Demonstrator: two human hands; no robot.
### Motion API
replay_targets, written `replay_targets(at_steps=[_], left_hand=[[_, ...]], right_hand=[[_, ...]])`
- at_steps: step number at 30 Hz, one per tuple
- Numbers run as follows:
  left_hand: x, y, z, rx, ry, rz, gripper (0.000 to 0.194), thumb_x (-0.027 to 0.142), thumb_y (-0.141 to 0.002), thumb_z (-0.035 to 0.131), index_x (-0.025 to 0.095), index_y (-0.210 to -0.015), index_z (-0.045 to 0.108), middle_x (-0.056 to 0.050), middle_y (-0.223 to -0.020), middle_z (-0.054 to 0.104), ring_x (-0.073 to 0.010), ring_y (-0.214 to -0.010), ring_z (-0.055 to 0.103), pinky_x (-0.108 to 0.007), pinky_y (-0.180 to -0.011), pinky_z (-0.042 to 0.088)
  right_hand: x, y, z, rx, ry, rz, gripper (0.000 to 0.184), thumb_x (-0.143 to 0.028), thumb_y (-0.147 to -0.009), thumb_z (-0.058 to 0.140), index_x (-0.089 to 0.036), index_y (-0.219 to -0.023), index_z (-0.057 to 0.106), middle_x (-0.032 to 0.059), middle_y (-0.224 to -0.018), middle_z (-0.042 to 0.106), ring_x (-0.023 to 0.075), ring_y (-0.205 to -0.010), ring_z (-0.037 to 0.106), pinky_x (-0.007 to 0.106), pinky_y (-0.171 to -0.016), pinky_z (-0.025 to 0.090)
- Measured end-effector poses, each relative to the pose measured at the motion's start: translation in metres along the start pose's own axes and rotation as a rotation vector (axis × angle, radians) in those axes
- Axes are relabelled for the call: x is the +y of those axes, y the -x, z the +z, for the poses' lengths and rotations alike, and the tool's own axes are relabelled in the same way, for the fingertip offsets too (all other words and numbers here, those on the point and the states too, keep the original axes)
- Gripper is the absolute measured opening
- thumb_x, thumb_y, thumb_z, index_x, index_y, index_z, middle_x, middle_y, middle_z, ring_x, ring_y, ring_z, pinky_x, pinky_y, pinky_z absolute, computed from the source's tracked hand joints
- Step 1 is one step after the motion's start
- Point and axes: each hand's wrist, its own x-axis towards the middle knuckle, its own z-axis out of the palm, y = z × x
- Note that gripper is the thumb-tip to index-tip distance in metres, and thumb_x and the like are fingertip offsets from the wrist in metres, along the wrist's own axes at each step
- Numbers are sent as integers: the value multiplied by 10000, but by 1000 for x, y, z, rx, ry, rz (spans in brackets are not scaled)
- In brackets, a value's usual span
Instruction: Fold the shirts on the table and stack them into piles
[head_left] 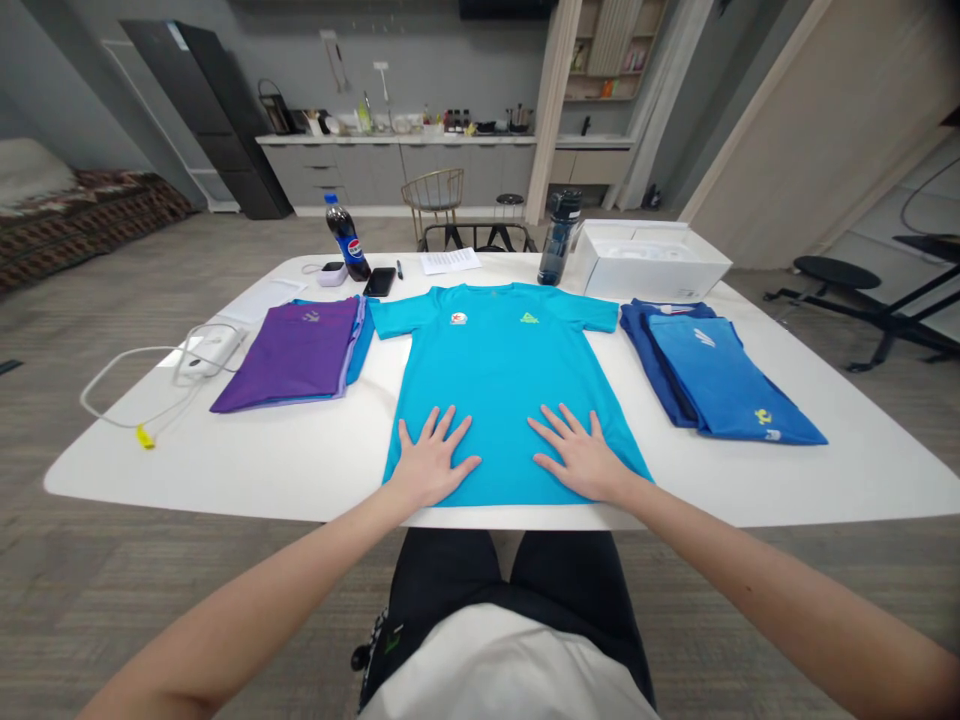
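A turquoise T-shirt [510, 380] lies spread flat on the white table [315, 460], its collar away from me and its hem near the front edge. Two small logos show on its chest. My left hand [431, 460] rests flat on the lower left of the shirt, fingers spread. On the lower right, my right hand [581, 455] lies flat in the same way. Neither hand grips the fabric. A stack of folded clothes with a purple shirt [289, 350] on top is to the left. Folded blue shirts [731, 375] lie to the right.
Along the back of the table stand a cola bottle [347, 240], a phone [380, 281], a sheet of paper [450, 261], a dark water bottle [559, 240] and a white box [649, 262]. A white power strip [212, 352] with a looped cable sits at the left.
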Motion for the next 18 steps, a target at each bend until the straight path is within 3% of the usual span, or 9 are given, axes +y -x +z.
replay_targets(at_steps=[3,6,11,18], left_hand=[[5,-13,4,48,7,7,758,774,-944,239,436,-1622,212,16,-1708,156,-388,-1572,119,-754,-1194,69],[10,-49,0,100,15,23,755,741,-968,191,382,-1630,230,-14,-1710,158,-352,-1575,139,-691,-1231,74],[11,-96,-6,68,37,-6,750,724,-976,213,355,-1627,259,-11,-1709,176,-329,-1579,133,-630,-1258,79],[20,-66,3,74,20,-9,781,761,-951,240,372,-1628,246,-15,-1707,162,-358,-1579,105,-701,-1229,34]], right_hand=[[-6,-11,-2,13,-8,14,680,-717,-999,242,-426,-1614,269,2,-1689,217,366,-1558,174,739,-1194,99],[-8,-47,-5,58,-10,33,669,-691,-1015,229,-402,-1617,277,7,-1696,200,339,-1566,154,699,-1214,103],[-5,-95,-1,62,-26,155,705,-698,-1012,196,-356,-1622,284,22,-1700,189,337,-1565,154,702,-1212,114],[-21,-68,11,80,-9,146,747,-751,-979,227,-384,-1629,249,21,-1700,171,357,-1566,134,731,-1199,76]])
